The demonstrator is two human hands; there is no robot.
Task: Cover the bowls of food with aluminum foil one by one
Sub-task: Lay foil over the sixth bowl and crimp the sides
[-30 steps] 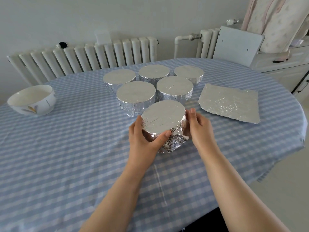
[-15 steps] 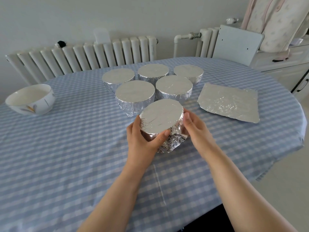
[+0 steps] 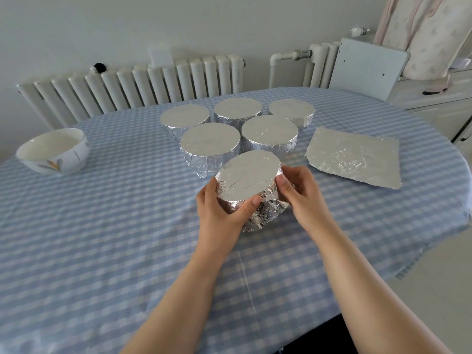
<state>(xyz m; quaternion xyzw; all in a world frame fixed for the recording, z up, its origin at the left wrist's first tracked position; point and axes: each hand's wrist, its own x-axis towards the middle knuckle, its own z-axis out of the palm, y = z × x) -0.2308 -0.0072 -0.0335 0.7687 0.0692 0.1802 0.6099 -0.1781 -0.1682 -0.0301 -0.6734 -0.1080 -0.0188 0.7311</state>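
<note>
Since earlier, my right hand (image 3: 298, 192) closes beside my left hand (image 3: 222, 208), both gripping the wrapped bowl (image 3: 249, 180); next, the open bowl (image 3: 52, 152).

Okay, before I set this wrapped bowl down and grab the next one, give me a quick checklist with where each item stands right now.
1. Foil tight over the top of the held bowl: ok.
2. Foil tucked at its side: not ok, a crumpled flap sticks out low on the near side.
3. Both hands gripping: ok, left hand, right hand.
4. Bowl level: not ok, tilted.
5. Spare foil sheet ready: ok.
6. Uncovered bowl left to do: ok, at far left.
</note>
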